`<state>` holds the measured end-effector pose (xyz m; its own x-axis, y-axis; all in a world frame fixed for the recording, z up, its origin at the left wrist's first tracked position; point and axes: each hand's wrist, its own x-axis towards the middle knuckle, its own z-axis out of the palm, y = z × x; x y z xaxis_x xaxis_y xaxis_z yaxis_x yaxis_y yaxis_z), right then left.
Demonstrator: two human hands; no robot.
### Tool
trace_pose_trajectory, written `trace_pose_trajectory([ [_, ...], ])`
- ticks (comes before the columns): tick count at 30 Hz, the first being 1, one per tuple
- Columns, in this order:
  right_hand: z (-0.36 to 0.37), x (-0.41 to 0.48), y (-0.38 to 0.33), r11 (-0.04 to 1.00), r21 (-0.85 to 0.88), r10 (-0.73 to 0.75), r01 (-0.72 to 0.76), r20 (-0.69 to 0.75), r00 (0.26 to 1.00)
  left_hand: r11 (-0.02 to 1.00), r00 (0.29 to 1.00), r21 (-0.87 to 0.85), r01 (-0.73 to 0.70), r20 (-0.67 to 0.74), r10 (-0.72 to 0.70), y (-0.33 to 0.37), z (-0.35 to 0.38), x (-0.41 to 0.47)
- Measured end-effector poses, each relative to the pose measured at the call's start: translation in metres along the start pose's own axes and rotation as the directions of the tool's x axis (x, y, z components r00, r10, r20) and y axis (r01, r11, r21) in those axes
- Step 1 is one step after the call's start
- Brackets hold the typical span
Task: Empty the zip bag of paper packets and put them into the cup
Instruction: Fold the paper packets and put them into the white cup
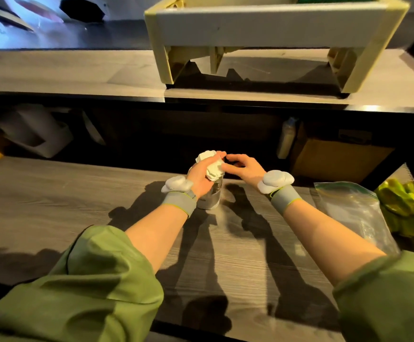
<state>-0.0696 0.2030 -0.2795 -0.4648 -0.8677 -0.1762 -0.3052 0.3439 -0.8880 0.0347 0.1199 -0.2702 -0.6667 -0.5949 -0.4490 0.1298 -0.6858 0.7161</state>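
A shiny metal cup (210, 197) stands upright on the wooden table (77, 206), just past the middle. White paper packets (213, 166) bulge out of its top. My left hand (201, 172) is curled around the packets and the cup's rim from the left. My right hand (241, 166) hovers at the right of the packets with loosely bent fingers, its fingertips touching or nearly touching them. A clear zip bag (351, 213) with a green seal lies flat on the table at the right, beside my right forearm; I cannot tell what it holds.
Yellow-green gloves (405, 206) lie at the table's right edge beyond the bag. A raised shelf (65, 72) runs across the back, bearing a cream plastic crate (270, 28). Under the shelf sit a cardboard box (336, 156), a bottle (286, 139) and white containers (35, 134).
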Motion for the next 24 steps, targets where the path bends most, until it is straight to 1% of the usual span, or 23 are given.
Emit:
trace_pose_trajectory([
  [3, 0.014, 0.011, -0.014, 0.996, 0.085, 0.007, -0.010, 0.027, 1.000, 0.997, 0.997, 0.062, -0.041, 0.072, 0.037, 0.012, -0.008, 0.003],
  [5, 0.023, 0.022, -0.020, 0.980, 0.189, 0.056, -0.067, 0.064, 0.996, 0.996, 0.994, 0.084, -0.041, 0.101, 0.032, 0.019, -0.014, 0.008],
  [7, 0.030, 0.032, -0.026, 0.953, 0.275, 0.101, -0.128, 0.110, 0.989, 0.996, 0.995, 0.083, -0.033, 0.101, 0.025, 0.023, -0.022, 0.014],
  [9, 0.034, 0.039, -0.028, 0.942, 0.293, 0.129, -0.164, 0.138, 0.982, 0.996, 0.995, 0.090, -0.022, 0.097, 0.013, 0.026, -0.029, 0.020],
  [10, 0.034, 0.042, -0.028, 0.950, 0.270, 0.129, -0.158, 0.122, 0.984, 0.994, 0.996, 0.101, -0.030, 0.081, 0.022, 0.026, -0.032, 0.020],
  [11, 0.035, 0.045, -0.028, 0.968, 0.208, 0.124, -0.139, 0.084, 0.989, 0.987, 0.998, 0.153, -0.053, 0.035, 0.048, 0.027, -0.036, 0.022],
  [12, 0.035, 0.049, -0.027, 0.989, 0.095, 0.108, -0.110, 0.031, 0.994, 0.970, 0.996, 0.231, -0.079, -0.022, 0.086, 0.028, -0.040, 0.024],
  [13, 0.036, 0.052, -0.026, 0.994, -0.065, 0.081, -0.082, -0.019, 0.997, 0.929, 0.985, 0.354, -0.111, -0.085, 0.150, 0.027, -0.045, 0.026],
  [14, 0.038, 0.055, -0.025, 0.969, -0.236, 0.058, -0.071, -0.063, 0.996, 0.871, 0.967, 0.475, -0.125, -0.139, 0.214, 0.027, -0.050, 0.029],
  [15, 0.040, 0.058, -0.023, 0.923, -0.378, 0.042, -0.075, -0.097, 0.994, 0.799, 0.949, 0.591, -0.111, -0.174, 0.261, 0.028, -0.056, 0.034],
  [16, 0.043, 0.059, -0.020, 0.870, -0.487, 0.021, -0.075, -0.115, 0.993, 0.734, 0.944, 0.675, -0.072, -0.191, 0.269, 0.027, -0.062, 0.039],
  [18, 0.050, 0.058, -0.014, 0.747, -0.665, -0.052, -0.024, -0.094, 0.994, 0.597, 0.972, 0.801, 0.048, -0.175, 0.157, 0.028, -0.072, 0.044],
  [19, 0.057, 0.060, -0.011, 0.678, -0.735, -0.098, 0.021, -0.062, 0.993, 0.546, 0.979, 0.827, 0.132, -0.196, 0.061, 0.028, -0.081, 0.050],
  [20, 0.058, 0.059, -0.007, 0.610, -0.789, -0.152, 0.068, -0.033, 0.988, 0.509, 0.977, 0.841, 0.185, -0.213, -0.003, 0.025, -0.083, 0.053],
  [21, 0.061, 0.059, -0.005, 0.551, -0.827, -0.197, 0.107, -0.004, 0.980, 0.509, 0.969, 0.827, 0.239, -0.241, -0.063, 0.021, -0.084, 0.052],
  [22, 0.061, 0.059, -0.001, 0.507, -0.852, -0.221, 0.132, 0.020, 0.975, 0.511, 0.966, 0.822, 0.251, -0.244, -0.083, 0.017, -0.083, 0.048],
  [24, 0.066, 0.060, 0.003, 0.459, -0.874, -0.224, 0.162, 0.063, 0.973, 0.487, 0.967, 0.837, 0.251, -0.237, -0.091, 0.009, -0.085, 0.054],
])
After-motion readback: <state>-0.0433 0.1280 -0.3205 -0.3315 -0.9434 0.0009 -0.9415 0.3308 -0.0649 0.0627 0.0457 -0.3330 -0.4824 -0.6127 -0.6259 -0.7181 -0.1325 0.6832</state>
